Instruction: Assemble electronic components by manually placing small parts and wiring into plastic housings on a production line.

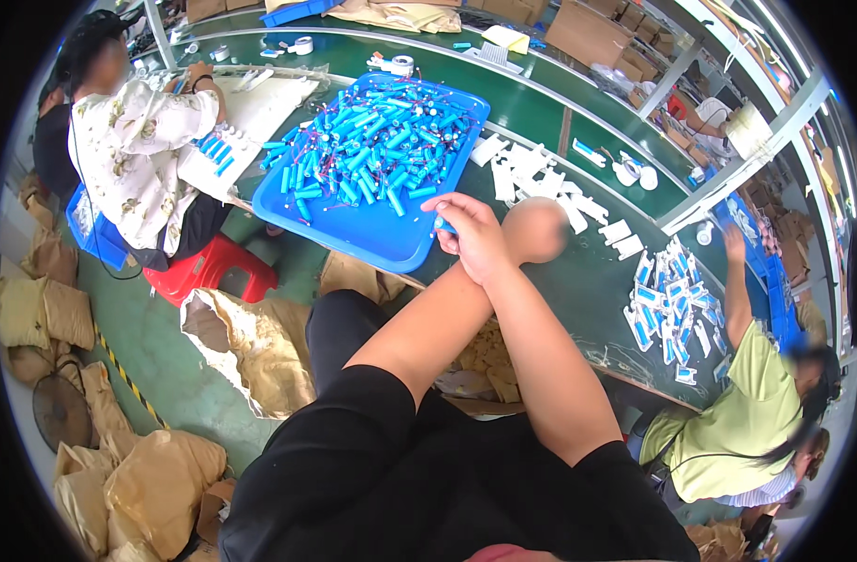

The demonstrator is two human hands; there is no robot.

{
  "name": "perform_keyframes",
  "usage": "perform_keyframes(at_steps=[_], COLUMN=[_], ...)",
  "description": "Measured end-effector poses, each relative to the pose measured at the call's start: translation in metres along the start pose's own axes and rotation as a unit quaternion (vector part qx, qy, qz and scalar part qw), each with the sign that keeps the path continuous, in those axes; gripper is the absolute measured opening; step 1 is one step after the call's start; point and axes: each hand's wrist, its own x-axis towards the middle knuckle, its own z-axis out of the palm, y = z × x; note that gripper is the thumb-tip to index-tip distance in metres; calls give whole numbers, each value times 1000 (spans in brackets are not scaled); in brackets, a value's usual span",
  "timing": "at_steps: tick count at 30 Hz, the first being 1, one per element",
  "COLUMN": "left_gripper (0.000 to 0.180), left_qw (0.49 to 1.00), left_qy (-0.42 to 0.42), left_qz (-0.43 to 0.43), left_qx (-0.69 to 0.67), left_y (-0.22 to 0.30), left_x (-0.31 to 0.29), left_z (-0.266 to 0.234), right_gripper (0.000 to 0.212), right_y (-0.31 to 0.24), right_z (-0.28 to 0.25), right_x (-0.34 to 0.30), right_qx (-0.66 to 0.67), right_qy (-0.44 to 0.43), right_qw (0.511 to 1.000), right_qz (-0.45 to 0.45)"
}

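Counting gave one tray (354,232) heaped with cylinders, one red stool (213,267) to its lower left, and one cylinder (444,225) in grasp; the heaped cylinders (382,140) were too many to be counted. The tray was made of smooth blue plastic, with rounded corners and a raised rim. To its right, flat white pieces (522,173) were scattered on the green tabletop (578,290); farther right, white holders (672,304) fitted with blue cylinders were piled. The grasped cylinder, small, blue and mostly covered, was held at the tray's lower right edge by the right hand (471,234), its fingers partly curled. The left hand (536,229), right of the tray near the white pieces, was blurred; its opening and hold could not be told.
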Motion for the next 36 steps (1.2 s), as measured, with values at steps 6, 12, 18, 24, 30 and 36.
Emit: perform_keyframes(at_steps=[6, 12, 18, 24, 30, 36], left_gripper=[15, 20, 26, 24, 13, 4], left_qw=[998, 987, 974, 974, 972, 953], left_qy=[-39, -28, -222, -215, -203, -260], left_qz=[47, 129, 24, 61, 30, 24], left_qx=[-32, -87, -28, -39, 110, 151], left_y=[11, 2, 39, 69, 73, 72], left_x=[7, -10, -17, -42, -45, -35], left_z=[11, -13, -29, -55, -54, -47], right_gripper=[36, 26, 58, 65, 73, 64], right_y=[4, -44, -39, -19, -9, 2], right_z=[-25, -56, -166, -171, -190, -203], right_x=[-26, -98, -156, -164, -162, -162], right_qx=[4, -443, -588, -590, -489, -585], right_qy=[0, 188, 196, 205, 211, 278], right_qw=[985, 767, 756, 753, 812, 707], right_qz=[-174, -423, -211, -205, -241, -283])
